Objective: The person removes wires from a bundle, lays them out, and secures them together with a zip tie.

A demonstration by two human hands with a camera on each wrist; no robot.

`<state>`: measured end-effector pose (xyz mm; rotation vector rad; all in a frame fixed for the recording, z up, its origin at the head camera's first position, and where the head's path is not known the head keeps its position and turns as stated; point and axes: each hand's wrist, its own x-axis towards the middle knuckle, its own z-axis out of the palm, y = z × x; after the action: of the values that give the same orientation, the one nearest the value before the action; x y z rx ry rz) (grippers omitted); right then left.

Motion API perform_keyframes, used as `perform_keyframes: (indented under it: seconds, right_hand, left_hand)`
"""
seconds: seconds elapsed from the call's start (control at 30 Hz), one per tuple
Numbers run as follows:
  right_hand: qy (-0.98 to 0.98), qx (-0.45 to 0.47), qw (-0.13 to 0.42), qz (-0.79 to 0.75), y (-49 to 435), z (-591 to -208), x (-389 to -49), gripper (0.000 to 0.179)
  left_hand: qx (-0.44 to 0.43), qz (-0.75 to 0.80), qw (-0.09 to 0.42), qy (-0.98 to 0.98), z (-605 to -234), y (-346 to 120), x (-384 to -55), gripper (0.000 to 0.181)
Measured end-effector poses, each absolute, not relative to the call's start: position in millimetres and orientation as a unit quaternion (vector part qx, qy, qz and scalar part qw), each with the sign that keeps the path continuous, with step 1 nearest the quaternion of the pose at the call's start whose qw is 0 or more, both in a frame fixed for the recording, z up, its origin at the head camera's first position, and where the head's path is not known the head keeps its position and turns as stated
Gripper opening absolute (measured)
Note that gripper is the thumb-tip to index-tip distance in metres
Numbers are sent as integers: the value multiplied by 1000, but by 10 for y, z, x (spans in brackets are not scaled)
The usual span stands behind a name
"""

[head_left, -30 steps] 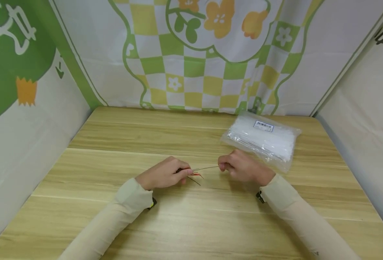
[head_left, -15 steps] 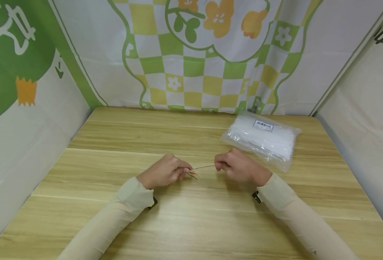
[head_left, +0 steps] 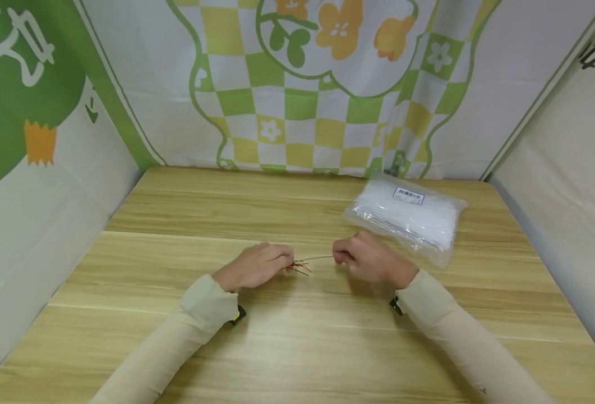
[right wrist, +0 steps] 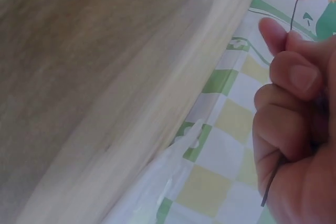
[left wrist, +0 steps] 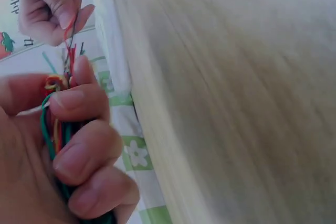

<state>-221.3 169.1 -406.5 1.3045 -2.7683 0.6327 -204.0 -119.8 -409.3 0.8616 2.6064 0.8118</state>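
My left hand (head_left: 257,265) grips a bundle of thin coloured cords (left wrist: 54,83), red, green, yellow and dark, with several loose ends (head_left: 301,268) fanning out past its fingertips. In the left wrist view, the fingers curl round the bundle, and a small yellow-and-red knot or loop shows by the thumb. To the right, my right hand (head_left: 373,259) pinches one thin dark cord (right wrist: 295,11) between thumb and forefinger. That cord runs nearly straight between the two hands. Its tail (right wrist: 270,184) pokes out below the right hand's curled fingers. Both hands are low over the wooden table (head_left: 297,348).
A clear plastic bag (head_left: 408,216) packed with thin white strips, bearing a barcode label, lies just behind my right hand. Fabric walls (head_left: 297,106) with a green and yellow check print enclose the table's back and sides.
My left hand's fingers have shifted round the bundle, and its thumb now shows less from above. My right hand has moved slightly left, with the dark cord still pinched.
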Motion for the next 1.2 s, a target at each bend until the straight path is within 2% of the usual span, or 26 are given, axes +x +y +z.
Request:
perform_keyframes:
  seconds: [0.2,0.43,0.73,1.03,1.2]
  right_hand:
    - [-897,393,19,201,1676,-4079,-2225,27]
    - [-898,384,44,210,1669,-4049,-2211,27]
    - [-884,417,45,205,1654,-4028,-2181,24]
    - [-827,504,9,249,1568,-3995,-2017,24]
    - [-810,528,20,256,1491,-3944,-1930,25]
  left_hand:
    - [350,237,158,892,-4105,-1207,-2015,22]
    - [372,182,118,903,-4127,-1155,-2015,18]
    - [323,130,52,936,-4107,-1116,-2010,24]
    - [265,108,-8,958,-4092,-1066,-2066,21]
    - [263,85,-17,961,-4108,-992,-2093,22]
